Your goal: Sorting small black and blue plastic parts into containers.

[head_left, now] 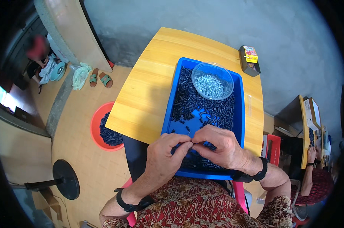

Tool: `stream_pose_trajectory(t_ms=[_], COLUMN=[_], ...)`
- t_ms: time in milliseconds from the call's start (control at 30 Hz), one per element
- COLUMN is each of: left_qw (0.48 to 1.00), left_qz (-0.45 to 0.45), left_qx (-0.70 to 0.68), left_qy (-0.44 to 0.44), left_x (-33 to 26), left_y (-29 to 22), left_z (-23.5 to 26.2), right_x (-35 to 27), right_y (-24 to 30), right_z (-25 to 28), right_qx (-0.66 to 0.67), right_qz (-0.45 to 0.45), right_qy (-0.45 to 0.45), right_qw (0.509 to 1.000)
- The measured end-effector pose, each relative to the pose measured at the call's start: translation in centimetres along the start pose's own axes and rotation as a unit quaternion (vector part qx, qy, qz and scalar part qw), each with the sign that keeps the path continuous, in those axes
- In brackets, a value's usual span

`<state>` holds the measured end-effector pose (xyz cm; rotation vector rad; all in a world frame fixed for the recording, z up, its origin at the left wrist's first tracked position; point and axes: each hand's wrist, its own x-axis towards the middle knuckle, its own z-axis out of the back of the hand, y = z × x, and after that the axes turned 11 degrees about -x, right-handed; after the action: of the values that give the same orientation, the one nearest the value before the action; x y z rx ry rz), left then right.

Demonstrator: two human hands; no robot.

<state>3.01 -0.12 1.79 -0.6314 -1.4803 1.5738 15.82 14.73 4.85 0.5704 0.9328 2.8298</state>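
Concrete grey wall and pale wood floor all around, with a yellow wooden worktop (153,91) pushed up against the lap of a person in a red patterned top. Closest in, both hands meet over the near end of a blue plastic tray (239,114): left hand (162,159) and right hand (221,146) have their fingertips pinched together on something tiny between them, too small to make out, so each grip is narrow and closed on that bit. Both wrists wear black bands. Just under and past the hands, the tray is full of small black parts (202,104), with a bare blue patch in the middle. Further back in the tray sits a clear round bowl (212,81) of silvery screws. Beyond that, a small dark box (249,60) sits at the worktop's far corner. Down on the floor to the left there's a red basin (97,127) with more black parts
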Motion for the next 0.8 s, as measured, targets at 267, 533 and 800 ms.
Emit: stream_pose_trajectory(t_ms=[267,533,800], left_qw=[0.985,0.974,0.953], left_qz=[0.1,0.123,0.159], left_qx=[-0.141,-0.188,-0.253], left_qy=[0.006,0.012,0.041], left_x=[0.4,0.8,0.9], left_y=[-1.0,-0.8,-0.1], left_z=[-0.1,-0.3,-0.7], right_x=[-0.3,-0.5,-1.2], right_y=[0.3,0.5,0.3], right_z=[0.5,0.9,1.0], right_qx=[-0.038,-0.043,0.006], right_qz=[0.01,0.009,-0.028], right_qy=[-0.045,-0.061,-0.062], right_qw=[0.998,0.997,0.998])
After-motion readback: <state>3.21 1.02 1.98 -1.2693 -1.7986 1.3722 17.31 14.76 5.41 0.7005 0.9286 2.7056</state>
